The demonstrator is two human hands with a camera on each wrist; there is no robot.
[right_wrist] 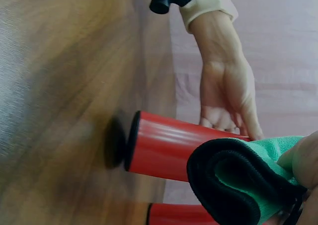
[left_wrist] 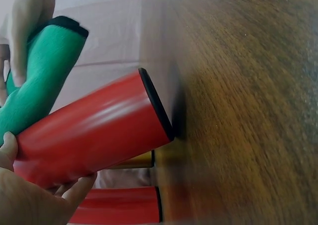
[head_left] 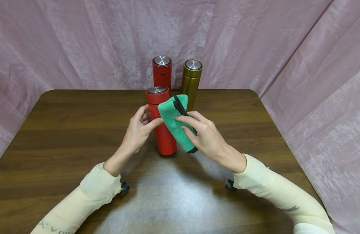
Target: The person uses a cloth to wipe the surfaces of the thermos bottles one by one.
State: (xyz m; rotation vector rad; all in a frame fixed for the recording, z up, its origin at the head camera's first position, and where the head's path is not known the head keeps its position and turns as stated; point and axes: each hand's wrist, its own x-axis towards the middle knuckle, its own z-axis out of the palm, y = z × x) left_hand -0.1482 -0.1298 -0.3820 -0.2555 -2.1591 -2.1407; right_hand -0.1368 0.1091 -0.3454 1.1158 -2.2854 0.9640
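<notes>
A red thermos flask (head_left: pixel 165 139) with a silver-topped lid is gripped around its body by my left hand (head_left: pixel 139 128). It tilts slightly, and both wrist views show its black base just off the table. My right hand (head_left: pixel 204 135) pinches a folded green cloth (head_left: pixel 171 118) with black edging. The cloth lies against the flask's right side, near the left thumb. In the left wrist view the cloth (left_wrist: pixel 54 61) hangs beside the red flask (left_wrist: pixel 109 120). The right wrist view shows the cloth's folded black edge (right_wrist: pixel 198 170) in front of the flask (right_wrist: pixel 164 145).
Behind the held flask stand a second red flask (head_left: pixel 162 76) and a gold flask (head_left: pixel 191 84), both upright near the back of the brown wooden table (head_left: pixel 80 136). Pink curtains (head_left: pixel 104 42) hang behind the table and along its right side.
</notes>
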